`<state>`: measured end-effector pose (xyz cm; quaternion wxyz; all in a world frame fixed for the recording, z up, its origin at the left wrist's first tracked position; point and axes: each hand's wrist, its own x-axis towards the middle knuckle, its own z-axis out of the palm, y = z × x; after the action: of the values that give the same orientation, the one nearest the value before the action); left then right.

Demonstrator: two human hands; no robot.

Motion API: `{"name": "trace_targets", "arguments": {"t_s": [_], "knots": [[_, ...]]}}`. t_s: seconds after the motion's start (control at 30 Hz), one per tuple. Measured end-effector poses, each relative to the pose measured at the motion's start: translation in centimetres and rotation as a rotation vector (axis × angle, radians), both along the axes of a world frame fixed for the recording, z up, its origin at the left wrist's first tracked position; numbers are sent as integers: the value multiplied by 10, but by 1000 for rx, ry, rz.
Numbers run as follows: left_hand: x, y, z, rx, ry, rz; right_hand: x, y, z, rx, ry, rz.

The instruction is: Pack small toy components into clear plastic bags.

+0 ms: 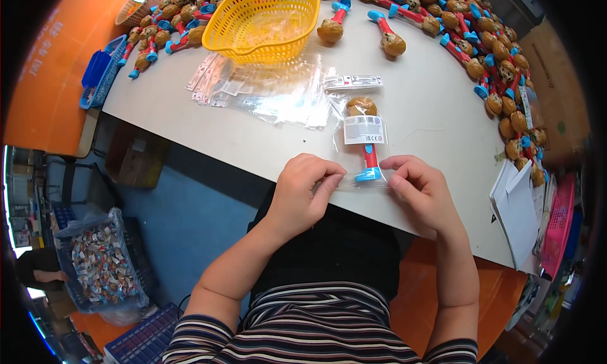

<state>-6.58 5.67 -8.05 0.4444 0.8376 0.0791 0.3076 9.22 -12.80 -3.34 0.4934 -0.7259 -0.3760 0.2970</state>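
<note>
A transparent plastic bag (381,150) lies on the table in front of me with one toy inside. The toy has a round brown head, a red handle (370,157) and a blue foot that points toward me. A white printed label (364,130) covers its middle. With thumb and forefinger, my left hand (306,190) pinches the bag's lower left edge. On the other side, my right hand (420,190) has its fingers closed at the lower right edge, close to the blue foot. Left of the bag is a stack of flat transparent bags (278,98) with printed headers.
A yellow perforated basket (265,54) stands beyond the stacked bags. Many similar toys (493,48) are heaped along the far and right table edges. White papers (513,206) lie at the right edge. On the lower left, a lined crate (107,263) holds many packed pieces.
</note>
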Motion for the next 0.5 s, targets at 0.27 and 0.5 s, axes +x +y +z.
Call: {"name": "trace_targets", "arguments": {"t_s": [0.27,0.5], "knots": [[0,-10,11,-229,109,91,5,12,5,-22,408,-113],[-4,-5,4,-1018,16,-91,-3,11,7,-30,625,-208]]}}
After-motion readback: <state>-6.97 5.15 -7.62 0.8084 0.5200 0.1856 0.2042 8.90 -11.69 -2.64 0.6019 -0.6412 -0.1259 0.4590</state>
